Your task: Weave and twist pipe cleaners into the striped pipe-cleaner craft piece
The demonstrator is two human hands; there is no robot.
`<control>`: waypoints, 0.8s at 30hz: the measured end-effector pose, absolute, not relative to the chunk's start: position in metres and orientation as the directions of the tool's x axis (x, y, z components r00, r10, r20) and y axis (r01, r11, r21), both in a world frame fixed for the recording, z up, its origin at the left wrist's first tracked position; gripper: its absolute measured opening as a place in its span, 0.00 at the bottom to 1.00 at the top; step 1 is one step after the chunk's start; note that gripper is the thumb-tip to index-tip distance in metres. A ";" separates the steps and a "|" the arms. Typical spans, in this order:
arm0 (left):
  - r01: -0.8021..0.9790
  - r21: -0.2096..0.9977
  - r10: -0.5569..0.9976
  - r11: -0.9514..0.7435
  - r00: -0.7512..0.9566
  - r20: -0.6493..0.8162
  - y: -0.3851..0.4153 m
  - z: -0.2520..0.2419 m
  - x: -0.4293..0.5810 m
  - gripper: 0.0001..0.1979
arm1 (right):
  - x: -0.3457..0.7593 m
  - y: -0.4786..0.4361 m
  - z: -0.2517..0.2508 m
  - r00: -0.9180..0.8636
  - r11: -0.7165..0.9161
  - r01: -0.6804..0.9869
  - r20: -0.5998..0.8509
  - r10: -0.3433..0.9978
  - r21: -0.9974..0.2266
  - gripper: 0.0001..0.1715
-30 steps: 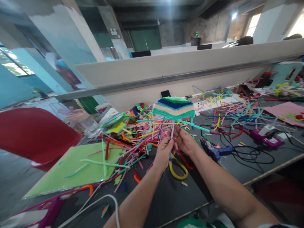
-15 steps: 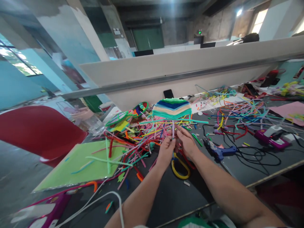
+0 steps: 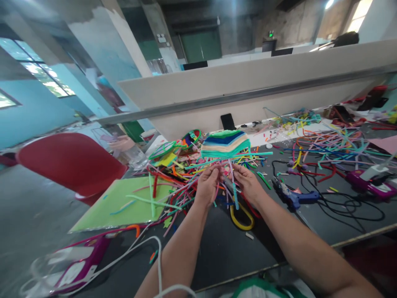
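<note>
My right hand [image 3: 250,184] is closed, fingertips pinching a fuzzy pipe cleaner [image 3: 235,192], lilac at the top and teal below, that hangs roughly upright. A short gap separates it from my left hand [image 3: 207,185], whose thumb and fingers are pressed together; what they hold is hidden. Just beyond the hands lies a striped panel [image 3: 226,143] of pipe cleaners in green, blue, cream and teal rows. A long teal pipe cleaner [image 3: 257,153] runs along its near edge. Below my hands rests a yellow loop handle [image 3: 243,227].
Loose pipe cleaners [image 3: 182,178] heap up to the left, beside a green sheet [image 3: 120,207]. On the right are a blue glue gun [image 3: 299,198], tangled black cords and a purple power strip [image 3: 370,184]. A phone [image 3: 228,121] leans against the partition [image 3: 242,80].
My hands have moved apart from being together around the lilac stem. Its teal lower part now shows beside my right hand. The camera has turned slightly left.
</note>
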State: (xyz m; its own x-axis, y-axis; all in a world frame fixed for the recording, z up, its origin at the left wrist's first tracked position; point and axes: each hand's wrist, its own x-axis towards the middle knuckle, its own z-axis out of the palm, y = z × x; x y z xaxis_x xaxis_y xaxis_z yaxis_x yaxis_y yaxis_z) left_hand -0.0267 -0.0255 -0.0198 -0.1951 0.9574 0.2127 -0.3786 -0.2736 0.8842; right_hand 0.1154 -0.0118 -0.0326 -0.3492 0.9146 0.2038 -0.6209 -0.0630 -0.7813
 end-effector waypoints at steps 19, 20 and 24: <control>-0.296 0.900 0.935 -0.320 -0.252 0.250 -0.020 -0.026 -0.034 0.09 | 0.117 -0.017 -0.031 -0.574 -0.224 -0.521 0.144 0.806 -0.823 0.35; -0.282 0.903 0.932 -0.324 -0.257 0.254 -0.020 -0.026 -0.034 0.09 | 0.117 -0.017 -0.031 -0.577 -0.223 -0.512 0.140 0.805 -0.829 0.32; -0.116 0.910 0.887 -0.398 -0.301 0.350 -0.018 -0.026 -0.036 0.08 | 0.118 -0.016 -0.030 -0.595 -0.212 -0.474 0.133 0.793 -0.854 0.26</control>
State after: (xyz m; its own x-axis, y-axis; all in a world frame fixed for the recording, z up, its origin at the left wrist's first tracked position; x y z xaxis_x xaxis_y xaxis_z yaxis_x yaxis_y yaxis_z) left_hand -0.0362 -0.0185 -0.0258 -0.3009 0.8872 0.3497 -0.1161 -0.3980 0.9100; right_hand 0.1176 -0.0163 -0.0305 -0.5949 0.7927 0.1335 -0.4744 -0.2122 -0.8544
